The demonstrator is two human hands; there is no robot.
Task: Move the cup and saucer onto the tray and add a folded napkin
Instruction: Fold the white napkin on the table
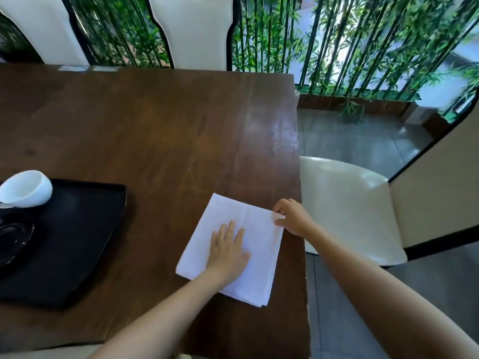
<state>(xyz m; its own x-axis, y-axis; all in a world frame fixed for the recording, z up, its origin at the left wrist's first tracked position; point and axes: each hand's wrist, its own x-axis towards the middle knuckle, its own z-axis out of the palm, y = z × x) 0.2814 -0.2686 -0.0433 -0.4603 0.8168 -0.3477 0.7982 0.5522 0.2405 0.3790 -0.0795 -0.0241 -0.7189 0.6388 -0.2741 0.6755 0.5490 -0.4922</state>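
Note:
A white napkin (259,244) lies folded on the dark wooden table (155,125) near its right edge. My left hand (227,252) rests flat on the napkin with fingers spread, holding nothing. My right hand (291,216) pinches the napkin's far right corner between thumb and fingers. At the left, a black tray (85,229) carries a white cup (26,189) at its far left end. A dark glossy saucer (13,242) lies on the tray just nearer than the cup, cut off by the frame edge.
A cream chair (350,203) stands just beyond the table's right edge. Two white chair backs (194,29) stand past the far edge, with bamboo behind them. Grey floor tiles lie to the right.

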